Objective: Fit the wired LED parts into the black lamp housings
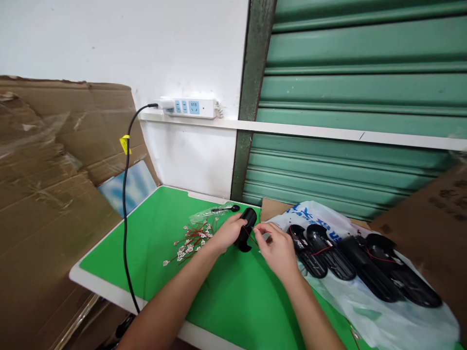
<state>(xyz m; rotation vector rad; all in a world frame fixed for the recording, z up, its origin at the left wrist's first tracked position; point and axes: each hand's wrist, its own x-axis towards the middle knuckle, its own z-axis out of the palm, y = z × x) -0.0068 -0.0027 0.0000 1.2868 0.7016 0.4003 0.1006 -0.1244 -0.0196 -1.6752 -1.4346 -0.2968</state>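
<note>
My left hand (229, 232) is closed around a black plastic housing (248, 219), long and curved, held tilted just above the green tabletop. A thin red wire (251, 236) runs from the housing toward my right hand (273, 243). The fingertips of that hand are pinched together on the wire, close against the housing's right side. Left of my left hand lies a loose pile of small white pieces with red wires (190, 243). Beyond it, a black item with a round end (233, 208) rests partly in a clear plastic sleeve (206, 214).
Several similar black housings (330, 253) with red wires lie on a white plastic bag (365, 311) at right. A black cable (126, 209) hangs from the power strip (197, 108) past the table's left side. Cardboard (44, 218) stands at left; a green shutter (346, 87) is behind.
</note>
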